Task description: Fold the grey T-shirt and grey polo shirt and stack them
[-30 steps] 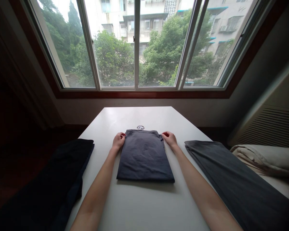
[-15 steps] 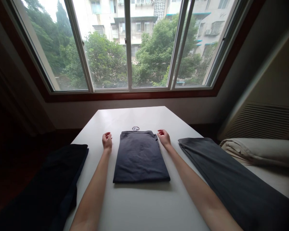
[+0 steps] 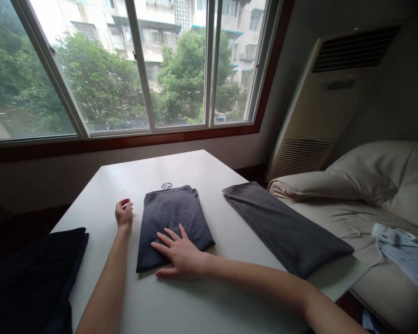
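Note:
A folded dark navy garment (image 3: 174, 208), probably trousers, lies flat on the white table (image 3: 153, 167) with a waistband-like edge at its far end. Across its near part rests my right hand (image 3: 181, 253), palm down, fingers spread and holding nothing. Just left of the garment, my left hand (image 3: 124, 213) is raised over the table with its fingers loosely curled and a gap beside the thumb. I see nothing held in it. A small dark loop (image 3: 166, 186) lies against the garment's far edge; what it is I cannot make out.
A long folded dark grey garment (image 3: 282, 227) lies along the table's right side. Black clothing (image 3: 35, 278) covers the left edge. To the right stand a beige sofa (image 3: 310, 185) with a light blue cloth (image 3: 404, 255) and a floor-standing air conditioner (image 3: 299, 153). A window fills the back.
My right hand has moved from beside the far right corner onto the garment's near part and spread flat. The camera has turned right, showing more sofa. My left hand stays beside the garment.

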`<action>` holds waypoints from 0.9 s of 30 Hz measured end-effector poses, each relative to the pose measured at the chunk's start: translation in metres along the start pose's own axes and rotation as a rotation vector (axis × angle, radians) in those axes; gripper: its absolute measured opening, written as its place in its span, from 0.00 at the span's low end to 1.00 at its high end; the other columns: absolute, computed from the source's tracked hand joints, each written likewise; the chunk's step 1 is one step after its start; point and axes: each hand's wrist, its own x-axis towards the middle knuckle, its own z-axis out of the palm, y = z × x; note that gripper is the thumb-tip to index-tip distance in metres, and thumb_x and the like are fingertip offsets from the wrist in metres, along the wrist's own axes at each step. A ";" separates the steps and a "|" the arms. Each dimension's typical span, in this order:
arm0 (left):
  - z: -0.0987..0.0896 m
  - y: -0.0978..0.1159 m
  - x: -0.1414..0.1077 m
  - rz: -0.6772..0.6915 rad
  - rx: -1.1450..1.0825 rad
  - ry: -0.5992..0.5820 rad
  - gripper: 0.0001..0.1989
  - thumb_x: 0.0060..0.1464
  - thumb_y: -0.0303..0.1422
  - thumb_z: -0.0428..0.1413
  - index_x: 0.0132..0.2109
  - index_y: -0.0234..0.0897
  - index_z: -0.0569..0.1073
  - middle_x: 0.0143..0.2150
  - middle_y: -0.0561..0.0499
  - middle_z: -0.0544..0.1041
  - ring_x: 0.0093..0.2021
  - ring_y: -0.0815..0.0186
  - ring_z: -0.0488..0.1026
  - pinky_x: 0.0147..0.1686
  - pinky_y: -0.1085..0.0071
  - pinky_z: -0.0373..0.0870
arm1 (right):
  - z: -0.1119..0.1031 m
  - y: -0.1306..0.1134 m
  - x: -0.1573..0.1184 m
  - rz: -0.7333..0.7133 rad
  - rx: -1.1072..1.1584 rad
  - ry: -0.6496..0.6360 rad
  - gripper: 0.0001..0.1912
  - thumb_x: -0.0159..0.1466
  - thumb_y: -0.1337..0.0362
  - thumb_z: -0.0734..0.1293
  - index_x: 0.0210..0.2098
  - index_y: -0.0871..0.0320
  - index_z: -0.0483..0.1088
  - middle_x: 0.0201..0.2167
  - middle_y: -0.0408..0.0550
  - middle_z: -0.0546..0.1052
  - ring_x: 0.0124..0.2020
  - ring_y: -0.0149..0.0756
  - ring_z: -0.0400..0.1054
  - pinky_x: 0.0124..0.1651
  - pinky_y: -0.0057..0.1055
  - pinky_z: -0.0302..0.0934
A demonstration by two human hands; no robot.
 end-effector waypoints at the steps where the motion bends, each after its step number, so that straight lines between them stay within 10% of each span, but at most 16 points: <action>1: 0.000 -0.002 0.001 0.003 0.012 -0.009 0.14 0.45 0.36 0.55 0.41 0.37 0.70 0.39 0.52 0.73 0.34 0.67 0.73 0.34 0.70 0.72 | 0.003 -0.001 0.005 0.022 -0.005 0.010 0.44 0.64 0.34 0.53 0.69 0.54 0.49 0.70 0.58 0.51 0.71 0.56 0.38 0.65 0.69 0.26; 12: 0.003 0.002 -0.001 0.017 0.027 -0.063 0.14 0.45 0.36 0.55 0.40 0.37 0.70 0.38 0.51 0.74 0.36 0.65 0.73 0.35 0.69 0.71 | 0.014 -0.015 0.035 0.063 -0.005 0.039 0.45 0.63 0.35 0.55 0.69 0.58 0.50 0.70 0.62 0.48 0.71 0.56 0.37 0.66 0.67 0.27; 27: 0.003 0.016 -0.033 0.106 0.337 -0.260 0.13 0.47 0.39 0.58 0.40 0.38 0.71 0.44 0.44 0.75 0.49 0.54 0.72 0.51 0.59 0.67 | 0.006 -0.023 -0.090 0.202 0.089 0.040 0.37 0.66 0.44 0.58 0.70 0.50 0.49 0.72 0.51 0.46 0.72 0.46 0.37 0.71 0.52 0.34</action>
